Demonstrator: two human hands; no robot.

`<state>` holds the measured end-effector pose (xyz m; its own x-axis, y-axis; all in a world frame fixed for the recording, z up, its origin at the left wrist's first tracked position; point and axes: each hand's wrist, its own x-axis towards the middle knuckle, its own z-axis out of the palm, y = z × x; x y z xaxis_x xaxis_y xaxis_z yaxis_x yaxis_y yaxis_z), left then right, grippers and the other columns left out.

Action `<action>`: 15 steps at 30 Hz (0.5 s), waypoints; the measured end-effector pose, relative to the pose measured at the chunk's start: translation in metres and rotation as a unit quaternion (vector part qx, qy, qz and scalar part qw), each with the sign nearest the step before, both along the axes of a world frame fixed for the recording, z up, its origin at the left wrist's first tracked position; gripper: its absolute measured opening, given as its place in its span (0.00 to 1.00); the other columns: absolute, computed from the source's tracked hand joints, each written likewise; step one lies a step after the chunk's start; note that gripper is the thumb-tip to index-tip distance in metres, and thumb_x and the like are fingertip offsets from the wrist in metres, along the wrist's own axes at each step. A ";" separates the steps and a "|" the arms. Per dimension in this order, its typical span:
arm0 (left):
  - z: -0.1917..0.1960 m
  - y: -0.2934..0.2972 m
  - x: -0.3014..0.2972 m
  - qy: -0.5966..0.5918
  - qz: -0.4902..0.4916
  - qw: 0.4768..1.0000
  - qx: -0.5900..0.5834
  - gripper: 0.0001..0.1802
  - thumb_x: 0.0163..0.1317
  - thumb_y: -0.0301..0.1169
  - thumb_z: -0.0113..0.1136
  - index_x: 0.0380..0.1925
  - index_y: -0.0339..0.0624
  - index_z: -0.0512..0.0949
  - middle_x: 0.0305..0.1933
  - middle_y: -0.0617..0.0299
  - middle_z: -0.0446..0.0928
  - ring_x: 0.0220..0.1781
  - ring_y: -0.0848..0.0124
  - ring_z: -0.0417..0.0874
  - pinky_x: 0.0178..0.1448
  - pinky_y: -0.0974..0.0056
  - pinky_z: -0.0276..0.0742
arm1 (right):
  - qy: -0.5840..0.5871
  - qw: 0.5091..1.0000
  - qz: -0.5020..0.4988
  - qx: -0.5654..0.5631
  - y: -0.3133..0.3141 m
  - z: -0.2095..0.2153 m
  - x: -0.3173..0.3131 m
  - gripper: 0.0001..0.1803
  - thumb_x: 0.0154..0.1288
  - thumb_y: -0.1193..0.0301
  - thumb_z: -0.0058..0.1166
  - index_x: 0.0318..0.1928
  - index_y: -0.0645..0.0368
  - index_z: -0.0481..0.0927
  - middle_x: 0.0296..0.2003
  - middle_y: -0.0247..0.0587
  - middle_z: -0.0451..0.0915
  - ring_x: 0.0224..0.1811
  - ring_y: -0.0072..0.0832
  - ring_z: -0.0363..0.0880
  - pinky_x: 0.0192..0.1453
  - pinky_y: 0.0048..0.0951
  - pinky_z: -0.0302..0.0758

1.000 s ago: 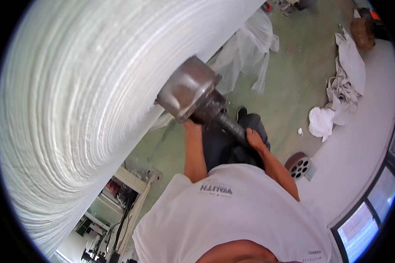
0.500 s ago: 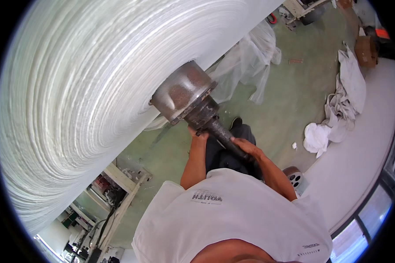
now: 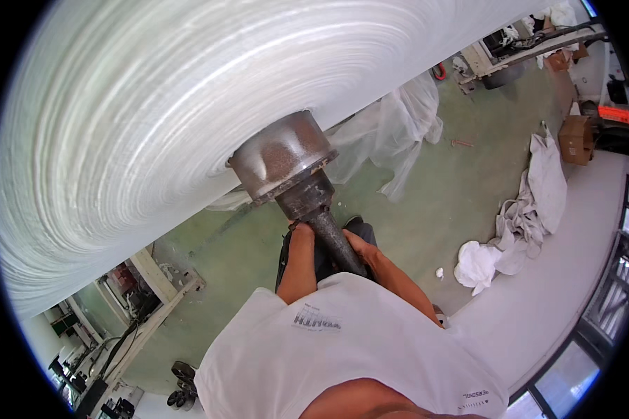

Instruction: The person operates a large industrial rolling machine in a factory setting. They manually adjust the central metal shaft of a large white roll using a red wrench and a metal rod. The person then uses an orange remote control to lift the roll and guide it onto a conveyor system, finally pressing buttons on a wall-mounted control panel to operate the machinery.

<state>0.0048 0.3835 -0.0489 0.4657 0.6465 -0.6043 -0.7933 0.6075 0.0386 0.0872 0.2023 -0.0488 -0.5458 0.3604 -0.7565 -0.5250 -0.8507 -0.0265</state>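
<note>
Head view: our left hand (image 3: 302, 230) and right hand (image 3: 353, 243) wrap fingers round the shaft (image 3: 332, 237), at six o'clock below the roll (image 3: 154, 126); next we likely need a steady pull.

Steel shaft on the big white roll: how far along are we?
Already done: both hands are on the shaft, left hand high near the collar, right hand lower. In hand: the grip itself, with the roll close above. Left: the shaft sits seated in the roll's core; nothing shows it freed or pulled out.
</note>
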 end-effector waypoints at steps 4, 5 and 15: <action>0.002 0.001 -0.013 0.008 0.007 1.000 -0.015 0.34 0.60 0.56 0.45 0.57 0.40 0.67 0.57 0.47 0.70 0.58 0.50 0.71 0.62 0.45 0.66 | -0.411 0.908 0.073 0.016 -0.003 0.007 -0.003 0.36 0.69 0.47 0.25 0.59 0.66 0.68 0.58 0.51 0.69 0.63 0.37 0.62 0.68 0.32 0.53; 0.006 0.001 -0.014 0.006 0.003 1.000 -0.019 0.34 0.60 0.56 0.45 0.56 0.40 0.67 0.57 0.47 0.70 0.58 0.50 0.71 0.62 0.45 0.66 | -0.366 0.926 0.095 -0.004 -0.008 0.006 0.003 0.34 0.69 0.49 0.25 0.60 0.64 0.67 0.57 0.51 0.69 0.62 0.37 0.64 0.68 0.32 0.54; 0.004 0.021 -0.012 -0.008 -0.004 1.000 -0.024 0.33 0.61 0.55 0.44 0.55 0.41 0.68 0.56 0.47 0.70 0.57 0.51 0.71 0.61 0.46 0.67 | -0.371 0.924 0.095 0.009 0.010 0.035 0.010 0.34 0.70 0.51 0.21 0.58 0.67 0.68 0.56 0.53 0.70 0.60 0.36 0.65 0.67 0.34 0.54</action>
<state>-0.0076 0.4046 -0.0451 0.4812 0.6125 -0.6271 -0.7883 0.6153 -0.0039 0.0976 0.2127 -0.0134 0.0655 0.3274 -0.9426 -0.1987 -0.9214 -0.3339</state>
